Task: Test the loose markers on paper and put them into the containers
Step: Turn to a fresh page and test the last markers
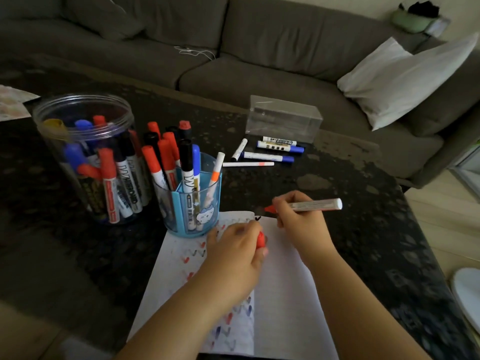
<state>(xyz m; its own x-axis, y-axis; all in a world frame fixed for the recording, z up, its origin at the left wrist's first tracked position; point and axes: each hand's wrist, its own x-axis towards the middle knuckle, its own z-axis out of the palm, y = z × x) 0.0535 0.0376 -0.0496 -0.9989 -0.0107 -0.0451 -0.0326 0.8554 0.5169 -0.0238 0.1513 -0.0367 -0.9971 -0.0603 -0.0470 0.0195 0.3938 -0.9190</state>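
My right hand grips an uncapped red marker, its red tip pointing left just above the top edge of the white paper. My left hand rests on the paper and holds the red cap. The paper's left part bears rows of red, black and blue check marks. Several loose markers lie on the dark table beyond. A blue pen holder and a clear round jar, both full of markers, stand to the left.
A clear plastic box stands behind the loose markers. The dark speckled table ends at the right, with pale floor beyond. A grey sofa with a white pillow runs along the back.
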